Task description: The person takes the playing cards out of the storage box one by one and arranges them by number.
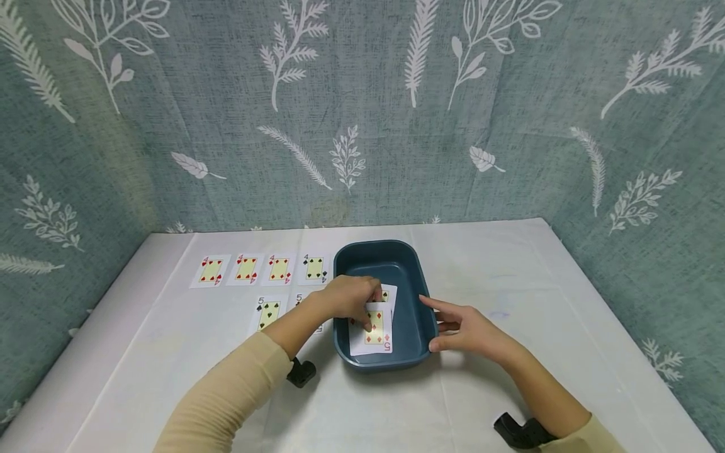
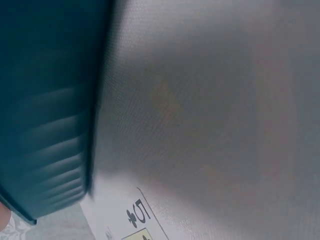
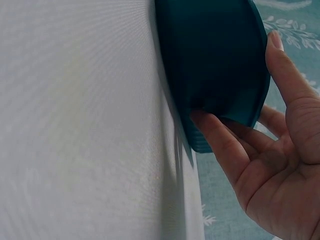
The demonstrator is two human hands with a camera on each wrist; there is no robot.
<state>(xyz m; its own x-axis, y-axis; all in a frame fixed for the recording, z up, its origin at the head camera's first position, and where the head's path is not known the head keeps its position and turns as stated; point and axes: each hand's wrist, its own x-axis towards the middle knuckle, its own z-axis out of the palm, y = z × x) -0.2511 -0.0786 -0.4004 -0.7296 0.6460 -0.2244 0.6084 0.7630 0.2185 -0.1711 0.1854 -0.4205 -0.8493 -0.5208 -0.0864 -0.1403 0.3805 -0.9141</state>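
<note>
A dark blue rectangular tray [image 1: 416,314] stands upright on the table. My left hand [image 1: 347,297] reaches over its left rim. Its thumb and fingers pinch a five of diamonds playing card [image 1: 381,346], which overlaps another card [image 1: 389,293] inside the tray. On the tray's right side, my right hand [image 1: 470,328] touches the outer wall and rim with extended fingers; in the right wrist view its fingertips [image 3: 274,42] rest on the tray [image 3: 220,55]. The left wrist view shows the tray's outer wall [image 2: 45,135] and part of a five of clubs [image 2: 137,214].
Left of the tray, a back row holds fours: two red cards with hearts [image 1: 211,271] [image 1: 246,269], a diamonds card [image 1: 279,269] and a black four [image 1: 314,268]. A five of spades [image 1: 269,311] lies nearer, partly behind my left arm. A patterned cloth [image 1: 362,113] hangs behind the table.
</note>
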